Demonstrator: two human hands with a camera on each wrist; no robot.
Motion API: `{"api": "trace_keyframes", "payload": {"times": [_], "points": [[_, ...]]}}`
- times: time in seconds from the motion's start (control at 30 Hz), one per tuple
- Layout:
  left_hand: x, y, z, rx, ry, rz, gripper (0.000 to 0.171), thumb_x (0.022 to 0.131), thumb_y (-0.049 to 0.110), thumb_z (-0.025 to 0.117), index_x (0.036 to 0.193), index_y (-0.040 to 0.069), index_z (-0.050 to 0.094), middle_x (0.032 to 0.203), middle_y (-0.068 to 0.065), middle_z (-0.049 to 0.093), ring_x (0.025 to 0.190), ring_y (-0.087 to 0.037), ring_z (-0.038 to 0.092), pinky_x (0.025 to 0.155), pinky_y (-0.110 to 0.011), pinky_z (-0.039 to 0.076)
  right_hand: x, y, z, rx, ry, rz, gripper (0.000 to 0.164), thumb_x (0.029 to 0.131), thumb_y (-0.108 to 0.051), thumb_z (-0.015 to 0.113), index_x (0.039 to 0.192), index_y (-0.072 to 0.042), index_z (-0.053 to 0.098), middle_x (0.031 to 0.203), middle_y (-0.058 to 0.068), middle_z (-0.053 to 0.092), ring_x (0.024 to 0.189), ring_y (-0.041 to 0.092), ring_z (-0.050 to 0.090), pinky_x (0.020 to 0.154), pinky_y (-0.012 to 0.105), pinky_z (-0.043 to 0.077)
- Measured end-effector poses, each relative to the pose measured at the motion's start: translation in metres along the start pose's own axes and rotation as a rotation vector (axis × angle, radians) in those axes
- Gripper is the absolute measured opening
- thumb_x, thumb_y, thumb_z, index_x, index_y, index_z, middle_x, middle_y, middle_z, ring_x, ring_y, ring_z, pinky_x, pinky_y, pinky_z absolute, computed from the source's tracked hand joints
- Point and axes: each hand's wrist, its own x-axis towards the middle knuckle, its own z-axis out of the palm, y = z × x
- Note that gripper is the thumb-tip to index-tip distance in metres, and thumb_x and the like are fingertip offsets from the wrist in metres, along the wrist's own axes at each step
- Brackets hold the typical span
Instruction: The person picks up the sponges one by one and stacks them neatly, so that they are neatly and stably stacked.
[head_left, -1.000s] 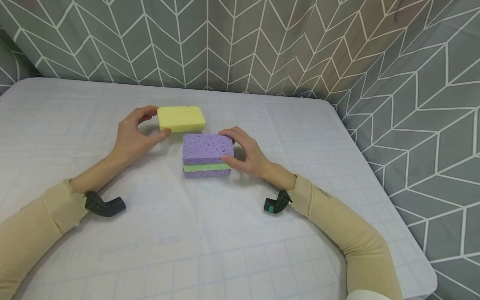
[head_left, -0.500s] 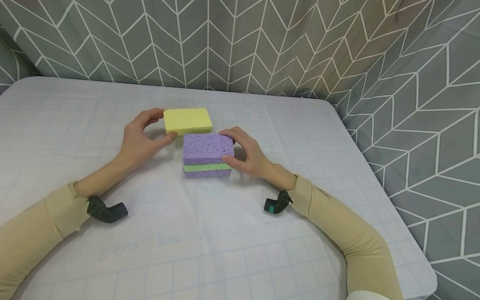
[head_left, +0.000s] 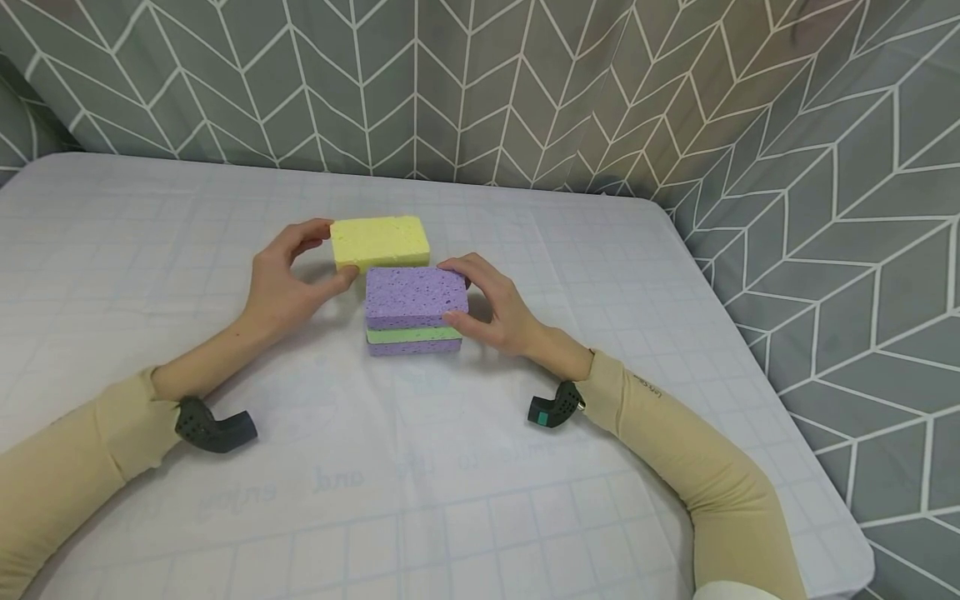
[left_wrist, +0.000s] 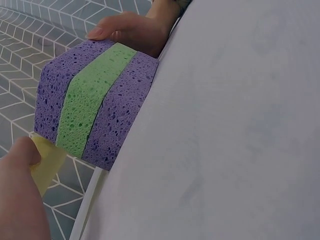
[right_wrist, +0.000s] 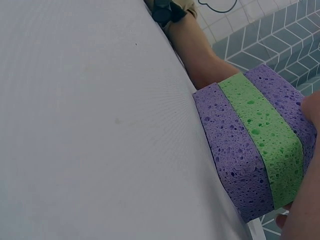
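Three sponges lie stacked flat: an upper purple sponge [head_left: 416,296], a green sponge [head_left: 414,335] in the middle and a lower purple sponge [head_left: 412,347] on the table. My right hand [head_left: 498,310] grips the right end of the stack, its thumb at the upper purple sponge's near edge. Behind the stack, my left hand [head_left: 281,271] pinches a yellow sponge [head_left: 380,241] by its left end between thumb and fingers. In the left wrist view that yellow sponge [left_wrist: 47,162] is mostly hidden by the thumb and the stack; it appears raised off the table.
A white cloth with faint grid lines and lettering covers the table [head_left: 450,517]. Grey curtains [head_left: 390,83] with white chevron lines hang along the back and right side. Dark wrist cameras [head_left: 217,427] sit below both sleeve cuffs.
My left hand has moved the yellow sponge a little to the right, closer behind the stack. The right hand and the stacked sponges have stayed in place.
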Motion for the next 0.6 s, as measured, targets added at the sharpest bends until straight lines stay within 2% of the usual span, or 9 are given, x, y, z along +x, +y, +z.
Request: {"api": "trace_keyframes", "payload": {"times": [0.1, 0.2, 0.6], "points": [[-0.0004, -0.0006, 0.0006, -0.013, 0.017, 0.026, 0.059, 0.08, 0.005, 0.08, 0.135, 0.004, 0.058, 0.132, -0.011, 0.061, 0.119, -0.002, 0.053, 0.109, -0.022, 0.042, 0.0, 0.0, -0.0001, 0.0, 0.002, -0.004, 0.071, 0.096, -0.056, 0.052, 0.131, 0.006, 0.053, 0.111, 0.014, 0.06, 0.096, 0.019, 0.054, 0.084, 0.031, 0.051], [-0.001, 0.0001, 0.0012, -0.029, 0.029, 0.045, 0.059, 0.079, 0.003, 0.08, 0.134, 0.004, 0.058, 0.131, -0.012, 0.061, 0.117, 0.005, 0.052, 0.108, -0.02, 0.042, 0.0, -0.0002, -0.0002, -0.003, 0.002, -0.006, 0.072, 0.097, -0.057, 0.051, 0.131, 0.006, 0.052, 0.111, 0.015, 0.06, 0.095, 0.019, 0.054, 0.083, 0.031, 0.05], [-0.0006, 0.0043, 0.0036, -0.067, 0.089, 0.078, 0.06, 0.076, -0.004, 0.08, 0.132, 0.002, 0.06, 0.128, -0.015, 0.062, 0.116, 0.002, 0.053, 0.107, -0.021, 0.043, 0.0005, -0.0015, -0.0003, 0.02, -0.002, -0.006, 0.072, 0.097, -0.056, 0.052, 0.131, 0.007, 0.052, 0.111, 0.015, 0.06, 0.094, 0.02, 0.054, 0.082, 0.031, 0.051]]}}
